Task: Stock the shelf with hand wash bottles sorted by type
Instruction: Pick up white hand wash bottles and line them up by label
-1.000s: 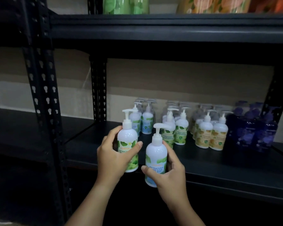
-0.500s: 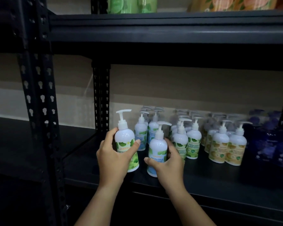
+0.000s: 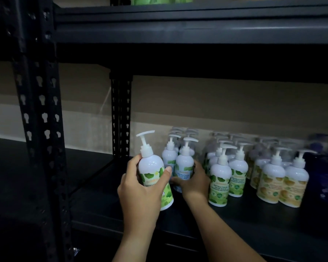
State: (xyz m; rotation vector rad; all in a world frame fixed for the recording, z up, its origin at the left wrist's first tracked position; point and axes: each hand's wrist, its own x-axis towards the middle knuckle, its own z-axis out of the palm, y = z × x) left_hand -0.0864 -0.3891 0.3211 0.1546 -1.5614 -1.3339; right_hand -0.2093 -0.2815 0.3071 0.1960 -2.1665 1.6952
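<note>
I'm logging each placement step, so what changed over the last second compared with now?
The right hand carried its blue-labelled mint bottle deeper onto the shelf, up against the matching row at the back. The left hand moved forward a little with its green-leaf bottle. Both hands still grip their bottles; the shelved green, yellow and purple rows stayed put.

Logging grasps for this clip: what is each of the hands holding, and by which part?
Left hand grips a green-leaf bottle around its body. Right hand grips a blue-green mint bottle around its lower body.
</note>
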